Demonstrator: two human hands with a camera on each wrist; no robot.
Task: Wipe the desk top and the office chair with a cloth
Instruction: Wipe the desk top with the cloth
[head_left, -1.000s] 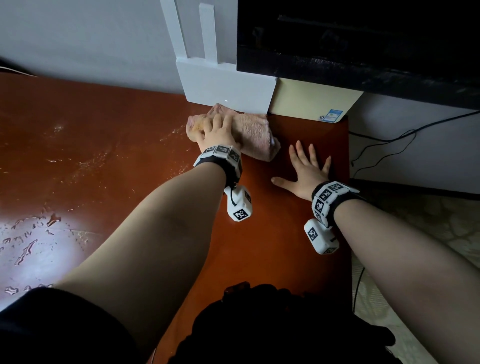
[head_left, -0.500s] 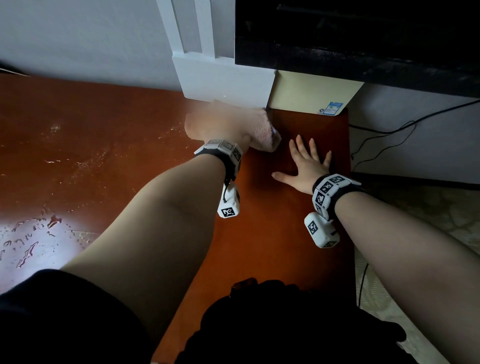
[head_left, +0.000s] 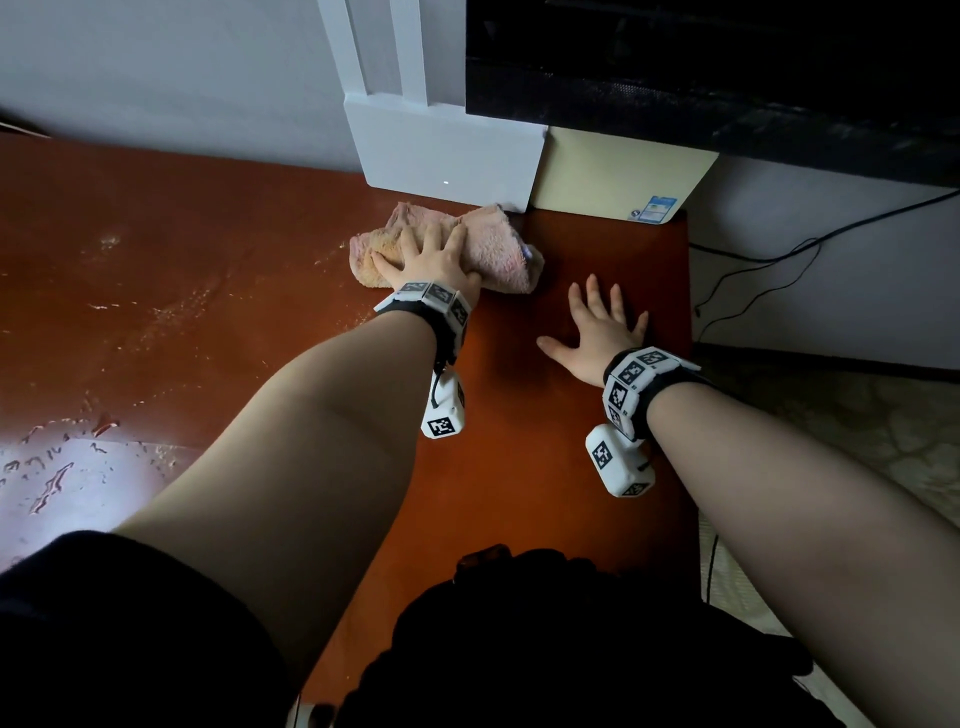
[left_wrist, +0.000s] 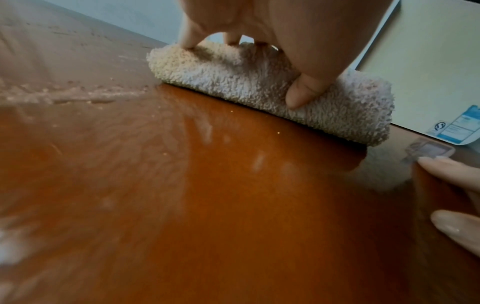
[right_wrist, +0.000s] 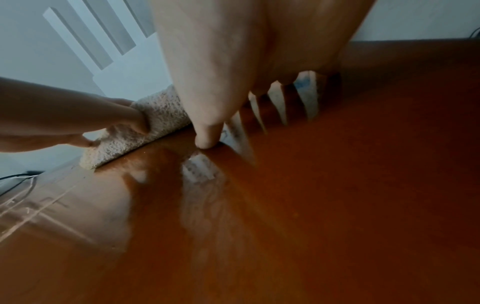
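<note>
A pink-beige terry cloth (head_left: 498, 249) lies folded on the red-brown desk top (head_left: 208, 312), right in front of the white device at the back. My left hand (head_left: 431, 254) sits on top of it, fingers spread over the far side. In the left wrist view the thumb (left_wrist: 303, 92) presses into the near edge of the cloth (left_wrist: 233, 82), so the hand clamps the fold. My right hand (head_left: 597, 332) lies flat on the desk to the cloth's right, fingers spread, holding nothing. The right wrist view shows its thumb (right_wrist: 207, 131) touching the wood beside the cloth (right_wrist: 155, 115).
A white device (head_left: 447, 150) and a beige box (head_left: 613, 176) stand against the wall under a black monitor (head_left: 727, 78). Wet streaks (head_left: 62, 467) shine at the desk's left. The desk's right edge (head_left: 688, 312) drops to the floor, with cables (head_left: 753, 260) hanging by the wall.
My left hand rubbed the cloth in a short quick stroke in front of the white device and now sits slightly further left. The right hand stayed flat in place.
</note>
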